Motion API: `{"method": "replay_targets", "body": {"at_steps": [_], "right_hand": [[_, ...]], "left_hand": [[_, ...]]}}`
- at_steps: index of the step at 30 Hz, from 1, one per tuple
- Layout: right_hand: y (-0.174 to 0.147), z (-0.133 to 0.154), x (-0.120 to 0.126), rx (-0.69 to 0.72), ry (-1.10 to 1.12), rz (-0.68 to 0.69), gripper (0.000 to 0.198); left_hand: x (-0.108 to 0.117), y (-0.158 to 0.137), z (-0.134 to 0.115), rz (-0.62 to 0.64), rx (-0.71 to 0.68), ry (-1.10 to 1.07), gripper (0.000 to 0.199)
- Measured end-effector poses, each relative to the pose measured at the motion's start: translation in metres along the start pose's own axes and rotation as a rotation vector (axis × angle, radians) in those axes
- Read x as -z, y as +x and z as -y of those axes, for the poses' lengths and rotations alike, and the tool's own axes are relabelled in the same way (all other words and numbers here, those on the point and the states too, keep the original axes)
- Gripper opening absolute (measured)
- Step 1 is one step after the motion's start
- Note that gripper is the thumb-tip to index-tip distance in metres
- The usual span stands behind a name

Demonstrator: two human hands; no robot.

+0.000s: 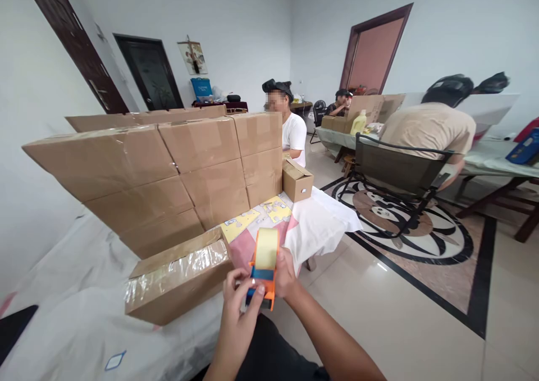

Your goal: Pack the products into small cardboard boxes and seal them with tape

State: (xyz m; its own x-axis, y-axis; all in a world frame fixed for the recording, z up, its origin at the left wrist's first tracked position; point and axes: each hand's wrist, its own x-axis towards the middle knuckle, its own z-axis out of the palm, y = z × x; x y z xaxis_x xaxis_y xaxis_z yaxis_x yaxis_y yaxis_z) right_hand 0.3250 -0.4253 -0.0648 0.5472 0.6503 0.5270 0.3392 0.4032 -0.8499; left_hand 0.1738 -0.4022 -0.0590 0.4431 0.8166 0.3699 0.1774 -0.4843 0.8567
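An orange and blue tape dispenser point(263, 274) with a wide roll of pale tape point(267, 248) is held over the table's front edge. My right hand point(286, 274) is wrapped round its right side. My left hand point(243, 294) is closed at the dispenser's lower end, thumb and fingers pinching there; whether a tape end lies between them is too small to tell. To the left of my hands lies a cardboard box point(181, 285) with shiny clear tape along its top.
Stacked cardboard boxes point(202, 168) form a wall across the table. A small box point(298, 180) stands at its right end, near a person in white point(296, 137). Another person sits in a folding chair point(400, 165) at right. A dark flat object point(17, 330) lies at far left.
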Motion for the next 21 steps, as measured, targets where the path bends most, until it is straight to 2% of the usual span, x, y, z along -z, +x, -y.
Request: {"method": "replay_targets", "body": {"at_steps": [2,6,8,10,13,16,18,21], "right_hand": [[0.003,-0.002,0.0,0.084,-0.03,0.039,0.067],[0.013,-0.008,0.002,0.127,-0.045,-0.07,0.064],[0.025,-0.007,0.004,0.035,0.017,-0.174,0.063],[0.041,-0.003,0.005,-0.092,0.168,-0.266,0.059],[0.057,0.009,0.002,-0.238,0.411,-0.346,0.053],[0.047,0.022,-0.002,-0.37,0.515,-0.261,0.054],[0.025,0.029,-0.001,-0.475,0.538,-0.093,0.061],[-0.021,0.035,0.009,-0.598,0.561,0.218,0.078]], "left_hand": [[-0.001,-0.001,-0.007,-0.07,-0.017,-0.005,0.043],[-0.004,-0.009,-0.017,-0.011,0.038,-0.136,0.043],[-0.006,-0.017,-0.017,0.002,0.066,-0.175,0.045],[-0.006,-0.022,-0.013,0.002,0.073,-0.169,0.044],[-0.002,-0.023,-0.001,-0.049,0.006,-0.08,0.043],[0.006,-0.027,0.013,-0.065,-0.119,0.075,0.041],[0.011,-0.039,0.02,0.003,-0.165,0.179,0.035],[0.019,-0.068,0.02,0.136,-0.151,0.267,0.017]]}}
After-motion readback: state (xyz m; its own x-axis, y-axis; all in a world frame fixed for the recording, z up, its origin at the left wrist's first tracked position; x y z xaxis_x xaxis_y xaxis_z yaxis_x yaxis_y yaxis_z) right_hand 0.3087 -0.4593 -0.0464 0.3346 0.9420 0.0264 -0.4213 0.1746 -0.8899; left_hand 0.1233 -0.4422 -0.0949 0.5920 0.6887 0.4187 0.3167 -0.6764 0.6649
